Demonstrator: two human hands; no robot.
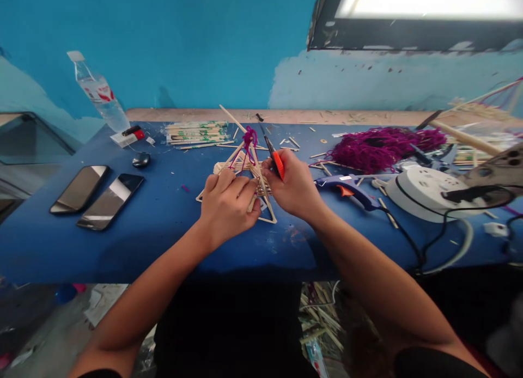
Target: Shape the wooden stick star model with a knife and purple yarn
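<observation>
Head view, looking down at a blue bench (pixel 155 242) set against a turquoise wall. At the middle of the bench stands a small pyramid frame of wooden sticks (pixel 249 176), its top bound with purple yarn.

The left hand (pixel 229 203) rests on the near side of the frame, fingers curled shut around the lower sticks and steadying them. The right hand (pixel 295 188) is closed around an orange-handled cutter (pixel 274 157), whose dark tip points up toward the yarn knot.

To the left lie two phones (pixel 96 195), a small dark round object, and a plastic water bottle (pixel 100 95) leaning on the wall. Behind the frame is a bundle of wrapped sticks (pixel 196 133). To the right lie a blue glue gun (pixel 347 188), a heap of purple yarn (pixel 378 146) and a white cable reel (pixel 425 190).

A judgement on risk: the cutter's tip sits very close to the left fingers and the binding, so a slip could nick a finger or sever the yarn. Pressing too hard on the thin sticks could snap a joint or collapse the frame.
</observation>
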